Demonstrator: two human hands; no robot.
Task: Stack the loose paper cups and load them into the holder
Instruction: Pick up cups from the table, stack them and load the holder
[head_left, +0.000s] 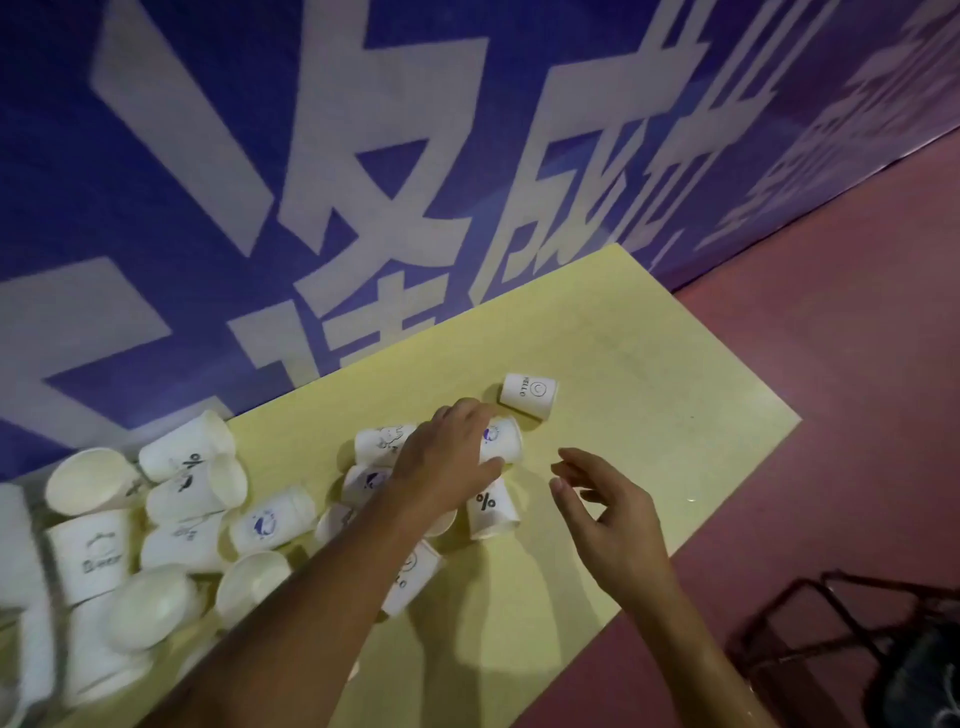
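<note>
At the yellow bench (623, 332), our left hand (447, 462) closes around 1 paper cup (501, 440) lying on its side, while our right hand (608, 512) hovers just beside it, fingers spread and empty. We judge this the gathering step: loose cups (182, 499) lie scattered, none stacked. Next, nest this cup into another. No holder is visible.

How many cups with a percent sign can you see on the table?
2. One percent cup lies between the left hand, gripping a blue-logo cup, and the open right hand. The other lies far left, by the wall. More may be hidden.
</note>
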